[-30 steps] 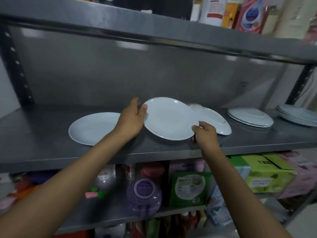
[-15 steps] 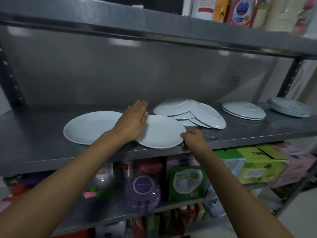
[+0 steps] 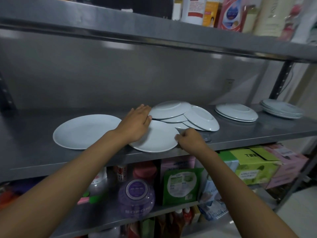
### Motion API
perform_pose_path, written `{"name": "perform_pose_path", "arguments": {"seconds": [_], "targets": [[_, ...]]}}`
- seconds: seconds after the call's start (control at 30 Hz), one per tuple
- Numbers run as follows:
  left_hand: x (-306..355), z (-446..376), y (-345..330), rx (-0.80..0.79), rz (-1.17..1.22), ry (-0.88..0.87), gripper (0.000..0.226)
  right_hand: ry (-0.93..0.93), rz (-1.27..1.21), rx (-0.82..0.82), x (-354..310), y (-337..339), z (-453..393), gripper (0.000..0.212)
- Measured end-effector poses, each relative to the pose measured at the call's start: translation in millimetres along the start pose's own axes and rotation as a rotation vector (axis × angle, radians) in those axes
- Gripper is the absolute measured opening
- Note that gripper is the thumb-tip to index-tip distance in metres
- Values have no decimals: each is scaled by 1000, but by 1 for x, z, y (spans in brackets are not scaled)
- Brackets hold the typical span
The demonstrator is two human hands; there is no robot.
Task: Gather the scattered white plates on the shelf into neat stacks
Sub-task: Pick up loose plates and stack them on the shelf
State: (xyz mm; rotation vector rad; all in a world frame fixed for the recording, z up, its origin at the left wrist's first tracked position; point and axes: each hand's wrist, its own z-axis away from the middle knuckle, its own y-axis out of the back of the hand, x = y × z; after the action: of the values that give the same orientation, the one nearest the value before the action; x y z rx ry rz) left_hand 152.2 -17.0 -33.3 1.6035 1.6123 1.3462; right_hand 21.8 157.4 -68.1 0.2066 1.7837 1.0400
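Note:
A white plate (image 3: pixel 157 138) lies face up near the front edge of the steel shelf (image 3: pixel 30 152). My left hand (image 3: pixel 135 122) rests flat on its left rim, fingers straight. My right hand (image 3: pixel 188 137) pinches its right rim with curled fingers. To its left lies a larger white plate (image 3: pixel 85 131). Behind it several upturned plates (image 3: pixel 181 115) lean on one another in a loose heap. Farther right sit a low stack of two plates (image 3: pixel 236 112) and a taller stack (image 3: pixel 281 109).
The shelf above (image 3: pixel 154 31) hangs low over the plates, carrying bottles and packets. Below, a lower shelf holds a purple tub (image 3: pixel 136 198), green boxes (image 3: pixel 253 167) and pouches. A perforated upright post (image 3: pixel 281 79) stands at the right.
The plate held tilted between both hands has come down flat onto the shelf near its front edge. My left hand moved from its rim onto its top; the heap behind is uncovered.

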Motion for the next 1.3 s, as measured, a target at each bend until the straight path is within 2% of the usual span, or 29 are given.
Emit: {"name": "perform_pose_path", "arguments": {"seconds": [0.13,0.27,0.43,0.57,0.7,0.83,1.0,1.3], "targets": [[10,-15,-6,-18,-11,-27,49,103,147,164,2,16,-2,25],[23,-36,-15,-12,-26,-36,47,327,228,311,7,32,-5,33],[38,-63,-28,-26,-119,-68,46,476,316,359,15,45,-18,37],[46,-85,-39,-34,-195,-95,43,505,337,398,24,52,-30,34],[48,-99,-46,-69,-227,-101,48,561,336,438,28,54,-39,40],[50,-117,-53,-103,-248,-42,60,549,303,437,36,56,-50,40],[44,-131,-60,-165,-362,-12,62,526,219,436,45,55,-60,36],[18,-145,-64,-237,-369,30,46,467,100,475,48,43,-67,30]]}}
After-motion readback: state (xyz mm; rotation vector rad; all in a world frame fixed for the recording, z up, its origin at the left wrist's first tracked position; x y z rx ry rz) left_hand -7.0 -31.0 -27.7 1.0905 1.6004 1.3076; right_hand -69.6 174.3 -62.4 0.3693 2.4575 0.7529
